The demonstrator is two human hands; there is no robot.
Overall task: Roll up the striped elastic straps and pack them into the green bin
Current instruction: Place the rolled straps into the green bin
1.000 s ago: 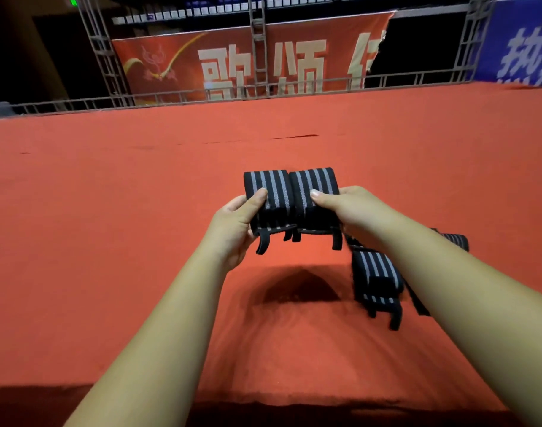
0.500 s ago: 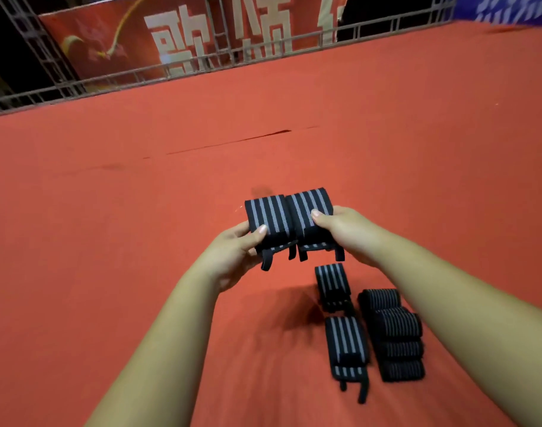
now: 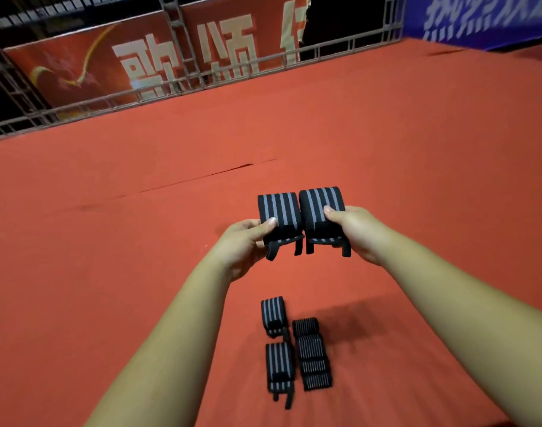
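Above the red cloth surface (image 3: 140,272), the left hand (image 3: 245,241) pinches one black, grey-striped rolled elastic strap (image 3: 279,214), and the right hand (image 3: 352,232) pinches a second roll (image 3: 320,208) touching it. I judge both soft and springy, so better to squeeze mid-roll.

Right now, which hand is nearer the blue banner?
Right. The right hand, holding one roll, is below and left of the blue banner; the left hand, holding the other roll, sits farther left.
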